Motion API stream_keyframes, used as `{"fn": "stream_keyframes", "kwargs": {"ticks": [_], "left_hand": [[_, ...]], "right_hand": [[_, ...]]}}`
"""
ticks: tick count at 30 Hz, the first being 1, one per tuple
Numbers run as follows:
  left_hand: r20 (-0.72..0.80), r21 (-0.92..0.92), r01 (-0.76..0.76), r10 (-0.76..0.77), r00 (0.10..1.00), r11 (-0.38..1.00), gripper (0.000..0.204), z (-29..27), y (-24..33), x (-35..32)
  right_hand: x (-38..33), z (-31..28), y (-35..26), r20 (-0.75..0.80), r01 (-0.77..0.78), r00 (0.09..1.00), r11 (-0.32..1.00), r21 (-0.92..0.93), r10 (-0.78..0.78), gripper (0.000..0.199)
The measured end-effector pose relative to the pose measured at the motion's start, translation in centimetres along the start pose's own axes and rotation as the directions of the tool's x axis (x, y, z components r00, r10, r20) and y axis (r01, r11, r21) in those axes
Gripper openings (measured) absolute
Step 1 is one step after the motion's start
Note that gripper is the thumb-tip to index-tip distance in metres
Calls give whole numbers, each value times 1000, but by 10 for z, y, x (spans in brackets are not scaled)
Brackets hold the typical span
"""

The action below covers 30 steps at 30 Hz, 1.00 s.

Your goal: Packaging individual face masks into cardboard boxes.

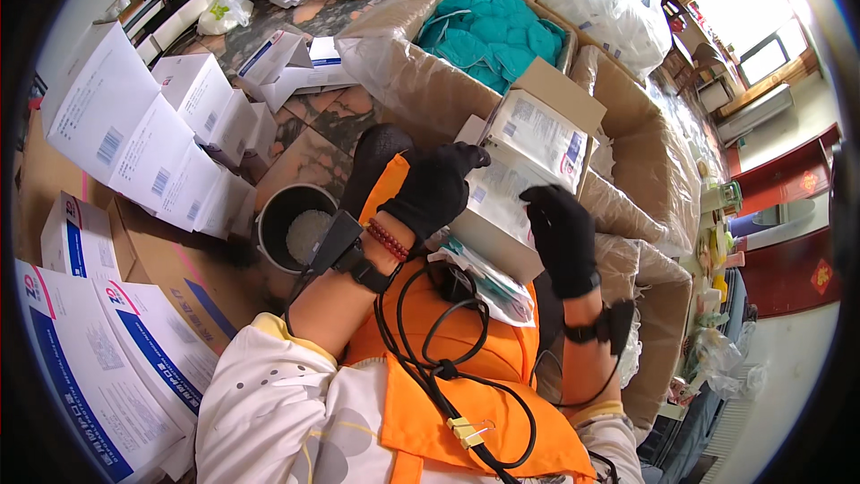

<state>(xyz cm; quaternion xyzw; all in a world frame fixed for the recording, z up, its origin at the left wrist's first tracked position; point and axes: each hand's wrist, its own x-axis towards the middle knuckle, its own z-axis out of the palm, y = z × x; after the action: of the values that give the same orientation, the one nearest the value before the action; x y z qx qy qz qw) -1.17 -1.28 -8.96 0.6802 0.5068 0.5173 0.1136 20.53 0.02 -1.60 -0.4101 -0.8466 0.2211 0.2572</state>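
Observation:
An upright-flapped cardboard box (pixel 515 246) rests over my lap, tilted, with flat white printed packets (pixel 537 130) in its far part and another white packet (pixel 493 195) nearer me. My left hand (pixel 430 188), in a black glove, is at the box's left side with its fingers bent together; whatever they may hold is hidden. Over the box's right side is my right hand (pixel 563 237), also black-gloved, its fingers loosely bent and apart, with nothing visible in them. More flat packets (pixel 493 282) with teal contents lie on my orange apron (pixel 430 332), below the box.
A large carton (pixel 394 81) lined with clear plastic holds teal folded masks (pixel 493 36). Lined cartons (pixel 658 157) stand to the right. A dark bucket (pixel 269 229) with pale contents is at left, beside white printed boxes (pixel 125 139). Black cables (pixel 448 367) hang over my apron.

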Motion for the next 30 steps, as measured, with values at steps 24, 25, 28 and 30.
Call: {"fn": "stream_keyframes", "kwargs": {"ticks": [24,25,28,30], "left_hand": [[40,-313,0,13,999,950,23,-21,56,19],[117,-330,35,4,993,943,21,-18,57,18],[177,-371,98,-34,984,923,21,-11,62,18],[158,-392,129,-71,985,911,24,-6,63,15]], "right_hand": [[14,-30,-30,17,73,997,985,-157,-71,22],[14,-29,-32,107,79,992,983,-166,-61,26],[12,-20,-31,142,5,990,988,-153,17,30],[11,-14,-35,129,18,992,976,-216,10,32]]}}
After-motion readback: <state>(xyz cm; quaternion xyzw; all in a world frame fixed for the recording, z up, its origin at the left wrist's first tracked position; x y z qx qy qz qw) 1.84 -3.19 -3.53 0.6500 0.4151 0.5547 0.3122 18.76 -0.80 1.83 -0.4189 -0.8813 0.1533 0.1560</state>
